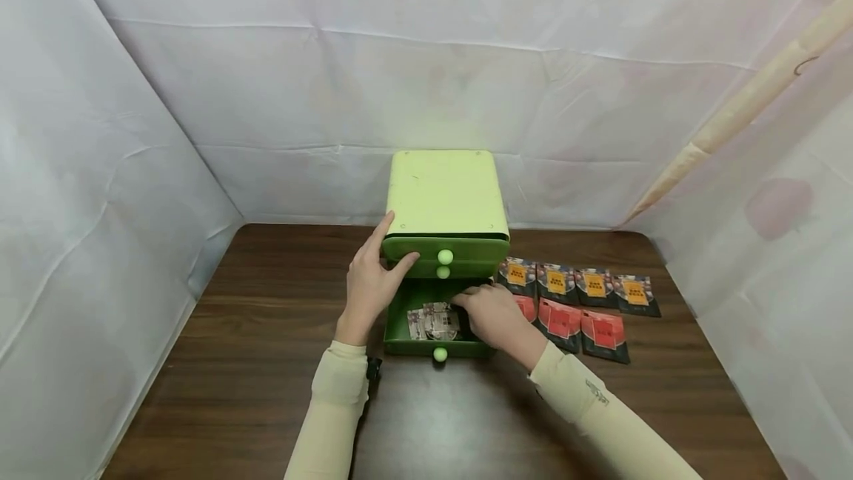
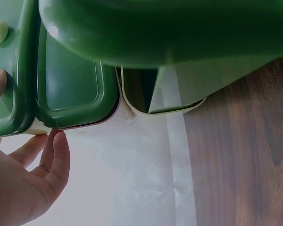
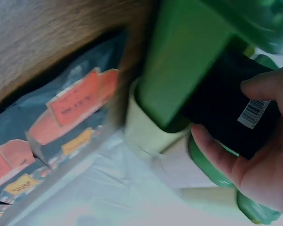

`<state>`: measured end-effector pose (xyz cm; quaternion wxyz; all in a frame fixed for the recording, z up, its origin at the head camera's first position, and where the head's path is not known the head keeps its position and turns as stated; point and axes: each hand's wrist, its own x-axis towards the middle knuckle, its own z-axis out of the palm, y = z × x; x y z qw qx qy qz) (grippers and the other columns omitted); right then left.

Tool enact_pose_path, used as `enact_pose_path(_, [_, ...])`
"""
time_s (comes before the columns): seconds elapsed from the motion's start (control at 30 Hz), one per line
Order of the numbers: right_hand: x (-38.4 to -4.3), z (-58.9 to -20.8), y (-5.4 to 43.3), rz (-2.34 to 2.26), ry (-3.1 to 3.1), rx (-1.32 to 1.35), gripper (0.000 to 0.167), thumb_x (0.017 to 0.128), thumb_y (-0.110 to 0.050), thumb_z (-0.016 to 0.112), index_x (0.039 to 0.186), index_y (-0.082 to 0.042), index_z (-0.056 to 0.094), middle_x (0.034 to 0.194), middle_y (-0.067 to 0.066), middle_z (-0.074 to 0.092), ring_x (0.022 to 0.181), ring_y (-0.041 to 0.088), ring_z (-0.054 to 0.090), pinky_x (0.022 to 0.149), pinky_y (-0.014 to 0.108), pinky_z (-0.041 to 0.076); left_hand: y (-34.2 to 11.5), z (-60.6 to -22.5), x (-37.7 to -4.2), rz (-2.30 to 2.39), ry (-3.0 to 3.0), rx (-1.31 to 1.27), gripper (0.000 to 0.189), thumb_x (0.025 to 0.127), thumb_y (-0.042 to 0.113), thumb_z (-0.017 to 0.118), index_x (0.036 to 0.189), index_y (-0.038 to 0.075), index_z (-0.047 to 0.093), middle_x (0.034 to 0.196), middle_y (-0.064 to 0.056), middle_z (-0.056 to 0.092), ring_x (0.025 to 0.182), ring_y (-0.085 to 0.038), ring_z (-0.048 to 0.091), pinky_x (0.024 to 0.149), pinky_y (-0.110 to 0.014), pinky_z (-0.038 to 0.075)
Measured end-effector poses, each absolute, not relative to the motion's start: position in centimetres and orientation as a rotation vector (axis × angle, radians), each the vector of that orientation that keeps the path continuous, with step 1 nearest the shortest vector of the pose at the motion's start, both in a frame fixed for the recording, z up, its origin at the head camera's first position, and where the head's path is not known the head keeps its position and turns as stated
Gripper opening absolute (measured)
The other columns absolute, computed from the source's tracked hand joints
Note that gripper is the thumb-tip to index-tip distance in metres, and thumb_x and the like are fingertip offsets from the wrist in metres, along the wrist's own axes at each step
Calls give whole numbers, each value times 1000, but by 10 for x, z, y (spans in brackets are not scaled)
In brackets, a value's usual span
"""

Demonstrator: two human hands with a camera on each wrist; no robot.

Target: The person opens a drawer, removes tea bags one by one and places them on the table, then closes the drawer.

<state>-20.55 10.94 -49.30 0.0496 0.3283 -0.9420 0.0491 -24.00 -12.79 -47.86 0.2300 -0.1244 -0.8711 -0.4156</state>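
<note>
A small drawer cabinet (image 1: 446, 191) with a pale yellow-green top and green drawers stands on the table. Its bottom drawer (image 1: 406, 347) is pulled out, with several patterned packets (image 1: 433, 321) lying inside. My left hand (image 1: 372, 280) rests against the cabinet's left front corner, thumb on an upper drawer front and fingers along the side. Over the right part of the open drawer, my right hand (image 1: 496, 317) pinches a dark packet (image 3: 226, 94) with a white barcode label, clearest in the right wrist view. My fingers hide part of that packet.
Right of the cabinet lie two rows of packets: black ones with orange labels (image 1: 556, 282) behind, red and black ones (image 1: 558, 323) in front. White cloth (image 1: 433, 95) hangs behind and at both sides of the dark wooden table (image 1: 280, 361).
</note>
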Motion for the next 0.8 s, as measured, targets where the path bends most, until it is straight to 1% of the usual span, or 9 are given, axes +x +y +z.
enact_pose_path(0.2, [-184, -475, 120, 228, -2814, 956, 39, 83, 3, 59, 112, -17, 75, 107, 1, 71, 82, 19, 67, 57, 33, 48, -126, -482, -241, -1149, -2421, -361, 78, 87, 50, 69, 153, 37, 29, 143, 1, 48, 53, -14, 40, 48, -34, 36])
enact_pose_path(0.37, [-168, -466, 139, 284, -2792, 865, 41, 81, 5, 57, 111, -17, 75, 109, 4, 71, 92, 22, 67, 62, 37, 52, -125, -483, -242, -1148, -2414, -372, 77, 87, 49, 69, 153, 37, 30, 142, 1, 50, 52, -14, 40, 48, -34, 37])
enact_pose_path(0.4, [-165, -465, 144, 285, -2799, 843, 42, 81, 5, 57, 112, -17, 75, 110, 4, 70, 92, 23, 68, 57, 35, 50, -125, -482, -242, -1147, -2415, -372, 77, 87, 50, 69, 153, 37, 30, 141, 1, 50, 52, -14, 40, 49, -34, 37])
enact_pose_path(0.5, [-156, -462, 159, 267, -2802, 797, 43, 80, 6, 58, 112, -17, 75, 113, 5, 70, 92, 25, 67, 55, 34, 48, -126, -481, -241, -1146, -2415, -373, 77, 88, 50, 69, 153, 37, 30, 141, 1, 51, 55, -14, 42, 51, -34, 38])
enact_pose_path(0.6, [-150, -457, 172, 238, -2798, 754, 42, 79, 6, 61, 113, -16, 74, 114, 7, 69, 93, 28, 67, 62, 37, 52, -128, -479, -240, -1144, -2406, -362, 77, 88, 49, 70, 153, 38, 30, 141, 1, 50, 55, -14, 43, 54, -33, 40])
enact_pose_path(0.67, [-146, -455, 180, 220, -2791, 730, 42, 77, 5, 64, 114, -14, 74, 111, 8, 70, 97, 30, 66, 76, 46, 53, -129, -478, -240, -1143, -2397, -354, 77, 87, 47, 71, 153, 37, 30, 141, 1, 50, 55, -14, 43, 55, -33, 42])
enact_pose_path(0.7, [-143, -455, 184, 211, -2793, 715, 42, 77, 5, 65, 114, -13, 74, 110, 9, 70, 98, 30, 66, 78, 47, 52, -129, -478, -241, -1143, -2394, -348, 78, 87, 47, 71, 153, 38, 30, 141, 1, 51, 54, -14, 43, 55, -33, 42])
enact_pose_path(0.77, [-139, -457, 190, 205, -2793, 688, 43, 75, 5, 67, 113, -13, 74, 108, 10, 70, 98, 31, 66, 77, 48, 53, -130, -477, -241, -1143, -2390, -338, 79, 87, 47, 71, 153, 37, 30, 139, 0, 52, 52, -14, 43, 56, -33, 42])
enact_pose_path(0.8, [-136, -459, 192, 206, -2793, 676, 44, 74, 5, 67, 114, -12, 73, 108, 10, 70, 95, 30, 67, 72, 46, 54, -130, -477, -241, -1145, -2389, -336, 79, 86, 47, 72, 153, 37, 30, 139, 0, 53, 51, -13, 43, 55, -33, 42])
